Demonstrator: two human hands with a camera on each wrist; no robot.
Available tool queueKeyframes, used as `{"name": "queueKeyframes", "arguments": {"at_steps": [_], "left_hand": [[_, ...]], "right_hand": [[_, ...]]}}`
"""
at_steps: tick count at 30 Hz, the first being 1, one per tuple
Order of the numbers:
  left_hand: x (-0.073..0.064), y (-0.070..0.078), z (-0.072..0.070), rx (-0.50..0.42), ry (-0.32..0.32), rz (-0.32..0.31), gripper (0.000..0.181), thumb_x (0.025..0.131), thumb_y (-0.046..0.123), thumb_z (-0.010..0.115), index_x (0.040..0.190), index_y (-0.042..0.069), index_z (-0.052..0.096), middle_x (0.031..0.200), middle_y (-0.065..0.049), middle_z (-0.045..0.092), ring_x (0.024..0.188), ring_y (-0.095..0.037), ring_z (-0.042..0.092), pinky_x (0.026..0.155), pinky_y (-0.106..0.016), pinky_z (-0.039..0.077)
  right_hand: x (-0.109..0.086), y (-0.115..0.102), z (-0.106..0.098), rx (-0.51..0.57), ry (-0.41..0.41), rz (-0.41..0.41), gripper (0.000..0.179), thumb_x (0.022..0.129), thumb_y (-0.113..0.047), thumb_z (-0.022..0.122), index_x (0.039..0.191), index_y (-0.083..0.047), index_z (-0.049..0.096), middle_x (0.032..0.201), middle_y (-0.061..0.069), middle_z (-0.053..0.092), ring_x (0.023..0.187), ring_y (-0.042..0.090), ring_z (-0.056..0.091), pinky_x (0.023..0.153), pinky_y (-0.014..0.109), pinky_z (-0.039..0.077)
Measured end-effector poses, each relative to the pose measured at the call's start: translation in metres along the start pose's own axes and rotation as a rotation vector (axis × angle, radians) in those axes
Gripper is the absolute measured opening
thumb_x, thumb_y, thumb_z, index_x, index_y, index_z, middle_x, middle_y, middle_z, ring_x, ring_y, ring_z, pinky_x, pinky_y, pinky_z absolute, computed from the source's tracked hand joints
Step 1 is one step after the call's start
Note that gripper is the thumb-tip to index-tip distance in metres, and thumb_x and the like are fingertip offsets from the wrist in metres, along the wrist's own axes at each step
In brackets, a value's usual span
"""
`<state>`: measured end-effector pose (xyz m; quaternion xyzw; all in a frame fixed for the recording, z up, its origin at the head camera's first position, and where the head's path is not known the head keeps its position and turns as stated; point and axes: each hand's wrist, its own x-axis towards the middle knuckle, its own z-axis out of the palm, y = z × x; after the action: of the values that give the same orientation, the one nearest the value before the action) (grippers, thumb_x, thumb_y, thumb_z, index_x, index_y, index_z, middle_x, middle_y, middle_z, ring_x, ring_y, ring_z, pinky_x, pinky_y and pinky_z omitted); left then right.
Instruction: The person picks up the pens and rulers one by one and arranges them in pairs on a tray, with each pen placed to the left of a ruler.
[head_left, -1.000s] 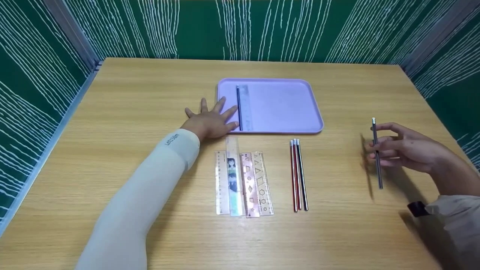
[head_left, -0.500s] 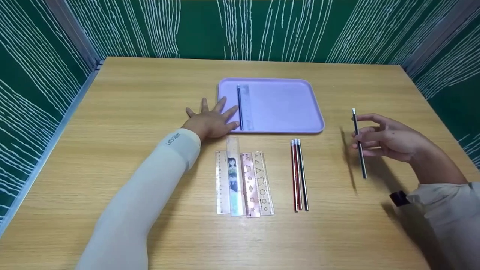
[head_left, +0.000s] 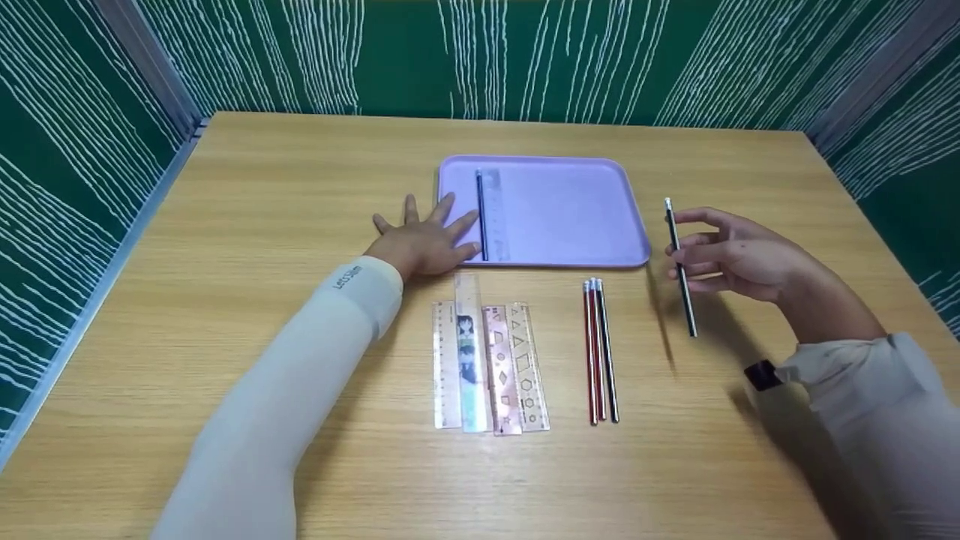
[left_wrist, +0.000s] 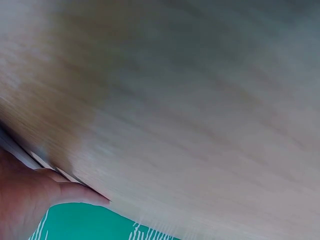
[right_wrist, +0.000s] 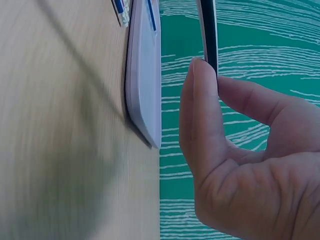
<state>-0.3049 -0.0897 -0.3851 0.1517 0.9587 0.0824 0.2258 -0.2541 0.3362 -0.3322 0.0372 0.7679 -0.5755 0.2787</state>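
My right hand [head_left: 739,259] pinches a dark striped pencil [head_left: 684,289] with a white tip, held above the table to the right of the tray. In the right wrist view the thumb and fingers grip this pencil [right_wrist: 210,40]. Fingers spread, my left hand [head_left: 421,244] rests on the left front corner of the purple tray [head_left: 577,217]. Inside the tray lie a dark pencil [head_left: 482,225] and, against it, a clear ruler [head_left: 496,217]. Only part of the left hand [left_wrist: 30,200] shows in the left wrist view.
In front of the tray, several rulers [head_left: 471,375] lie side by side, partly overlapping. To their right is a bundle of red and dark pencils [head_left: 598,352]. Green walls with white streaks [head_left: 405,60] border the wooden table [head_left: 300,165].
My right hand has moved left and away from me with the pencil, coming closer to the tray's right side. My left hand has stayed on the tray.
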Motion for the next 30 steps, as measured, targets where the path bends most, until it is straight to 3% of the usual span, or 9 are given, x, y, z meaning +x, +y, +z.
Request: {"name": "queueKeyframes", "arguments": {"at_steps": [11,30], "left_hand": [[-0.003,0.000,-0.002,0.012,-0.001,0.000,0.070,0.098,0.077,0.025,0.159,0.055,-0.001,0.172,0.007,-0.020,0.152,-0.054,-0.019,0.104,-0.089,-0.007],[-0.003,0.000,-0.001,-0.001,-0.007,-0.005,0.070,0.097,0.077,0.026,0.158,0.056,-0.001,0.171,0.008,-0.021,0.151,-0.054,-0.021,0.105,-0.088,-0.009]], "right_hand": [[0.020,-0.012,0.024,0.078,-0.034,-0.052,0.074,0.097,-0.007,0.068,0.156,-0.019,0.025,0.115,0.008,0.067,0.089,0.019,0.076,0.073,0.029,0.063],[0.066,-0.041,0.065,0.119,-0.001,-0.057,0.071,0.096,-0.012,0.071,0.156,-0.024,0.034,0.124,0.007,0.052,0.102,0.021,0.074,0.078,0.030,0.062]]}}
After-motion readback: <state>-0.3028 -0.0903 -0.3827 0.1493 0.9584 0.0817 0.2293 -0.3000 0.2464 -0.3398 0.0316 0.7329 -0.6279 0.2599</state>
